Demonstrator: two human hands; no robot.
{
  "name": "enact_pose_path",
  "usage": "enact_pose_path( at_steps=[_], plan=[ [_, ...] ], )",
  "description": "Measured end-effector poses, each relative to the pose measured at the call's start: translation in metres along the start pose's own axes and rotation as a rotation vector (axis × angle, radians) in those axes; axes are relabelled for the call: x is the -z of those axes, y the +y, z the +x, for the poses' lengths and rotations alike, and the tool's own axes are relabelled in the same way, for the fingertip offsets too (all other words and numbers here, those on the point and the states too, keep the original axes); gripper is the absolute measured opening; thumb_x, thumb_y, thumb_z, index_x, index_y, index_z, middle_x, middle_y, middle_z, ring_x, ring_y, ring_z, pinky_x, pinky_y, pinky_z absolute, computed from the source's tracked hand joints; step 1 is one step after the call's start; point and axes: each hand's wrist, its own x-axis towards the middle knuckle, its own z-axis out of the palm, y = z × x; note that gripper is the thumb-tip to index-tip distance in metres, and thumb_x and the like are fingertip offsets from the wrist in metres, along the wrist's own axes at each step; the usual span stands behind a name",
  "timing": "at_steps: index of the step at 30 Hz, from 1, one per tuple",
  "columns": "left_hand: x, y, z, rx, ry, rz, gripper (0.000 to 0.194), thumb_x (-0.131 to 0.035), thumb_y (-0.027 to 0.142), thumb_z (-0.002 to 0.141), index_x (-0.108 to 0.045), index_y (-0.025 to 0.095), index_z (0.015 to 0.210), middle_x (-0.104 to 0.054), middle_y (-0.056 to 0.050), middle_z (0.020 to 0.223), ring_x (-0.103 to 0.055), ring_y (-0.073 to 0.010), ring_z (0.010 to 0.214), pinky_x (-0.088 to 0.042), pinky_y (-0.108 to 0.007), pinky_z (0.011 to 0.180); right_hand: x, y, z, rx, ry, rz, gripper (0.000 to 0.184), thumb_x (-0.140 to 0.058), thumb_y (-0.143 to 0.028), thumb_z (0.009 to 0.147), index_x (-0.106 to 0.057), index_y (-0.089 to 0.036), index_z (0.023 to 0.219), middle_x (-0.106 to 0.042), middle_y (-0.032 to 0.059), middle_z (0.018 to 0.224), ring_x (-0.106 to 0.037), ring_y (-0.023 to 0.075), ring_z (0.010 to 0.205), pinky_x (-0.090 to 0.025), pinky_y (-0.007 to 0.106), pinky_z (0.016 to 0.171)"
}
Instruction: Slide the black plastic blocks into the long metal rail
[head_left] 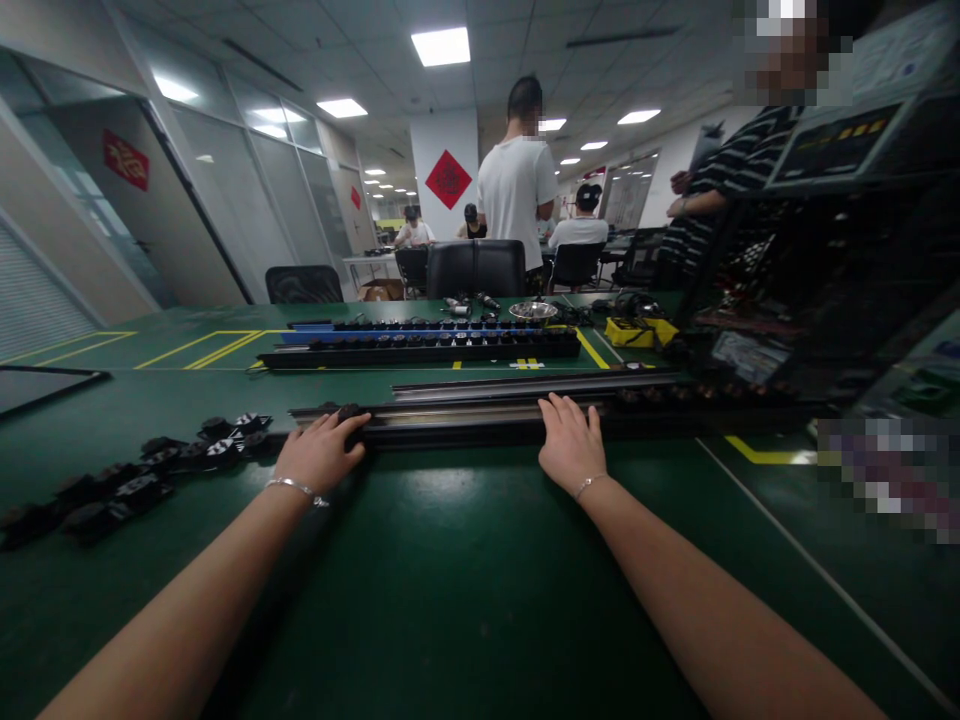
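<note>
A long black rail (450, 434) with a metallic inner channel lies across the table in front of me. My left hand (319, 445) is at its left end, fingers bent over the edge and closed around a small black part (351, 411) in the channel. Farther right, my right hand (570, 445) rests on the rail with its fingers apart, holding nothing. Several black parts (697, 397) sit in the rail's right stretch. To the left of my left hand, rows of loose black parts (142, 480) lie on the table. The undersides of both hands are hidden.
Behind the rail lies a thinner rail (480, 388). Farther back are a filled black rail (420, 350), a blue strip (300, 333), a metal dish (533, 311) and a yellow tray (641, 332). A dark rack (832, 250) stands right. One person stands beside it; others are beyond the table.
</note>
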Motion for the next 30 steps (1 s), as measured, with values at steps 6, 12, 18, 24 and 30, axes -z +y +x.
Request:
enact_pose_path(
  at_steps=[6,12,18,24,30],
  plan=[
    [-0.004,-0.010,0.001,0.000,0.015,-0.008,0.055,-0.036,0.046,0.081,-0.043,0.033,0.134,-0.044,-0.005,0.140,-0.040,-0.0295,0.128,-0.033,-0.050,0.101,0.000,0.000,0.000,0.008,0.014,-0.009,0.057,-0.035,-0.012,0.078,-0.039,-0.015,0.135,-0.036,0.0062,0.145,-0.025,0.0227,0.134,-0.011,0.050,0.110],
    [-0.008,-0.022,0.003,0.016,0.012,0.016,0.056,-0.036,0.045,0.081,-0.042,0.032,0.135,-0.046,-0.007,0.139,-0.041,-0.0302,0.126,-0.036,-0.049,0.099,-0.001,0.000,0.000,0.013,0.021,-0.010,0.057,-0.035,-0.011,0.078,-0.040,-0.015,0.135,-0.037,0.0064,0.145,-0.026,0.0231,0.133,-0.011,0.050,0.109],
    [-0.011,-0.040,0.005,0.052,-0.010,0.013,0.056,-0.036,0.047,0.081,-0.043,0.032,0.135,-0.052,-0.007,0.133,-0.041,-0.0313,0.126,-0.036,-0.050,0.098,0.000,0.000,0.000,0.007,0.015,-0.003,0.058,-0.035,-0.011,0.077,-0.041,-0.015,0.135,-0.036,0.0063,0.145,-0.026,0.0229,0.134,-0.011,0.050,0.110],
    [-0.011,-0.053,0.005,0.076,-0.014,-0.006,0.057,-0.038,0.046,0.081,-0.043,0.031,0.135,-0.053,-0.008,0.131,-0.040,-0.0311,0.127,-0.035,-0.050,0.100,0.000,0.000,0.001,0.006,-0.004,-0.037,0.059,-0.036,-0.011,0.077,-0.039,-0.016,0.136,-0.036,0.0065,0.145,-0.025,0.0224,0.134,-0.011,0.049,0.110],
    [-0.012,-0.058,0.006,0.070,-0.032,0.007,0.056,-0.035,0.046,0.082,-0.041,0.031,0.136,-0.054,-0.008,0.129,-0.043,-0.0311,0.124,-0.036,-0.048,0.100,0.001,-0.001,0.001,0.007,-0.013,-0.044,0.059,-0.037,-0.011,0.077,-0.038,-0.016,0.136,-0.035,0.0070,0.145,-0.024,0.0224,0.134,-0.012,0.049,0.110]
  ],
)
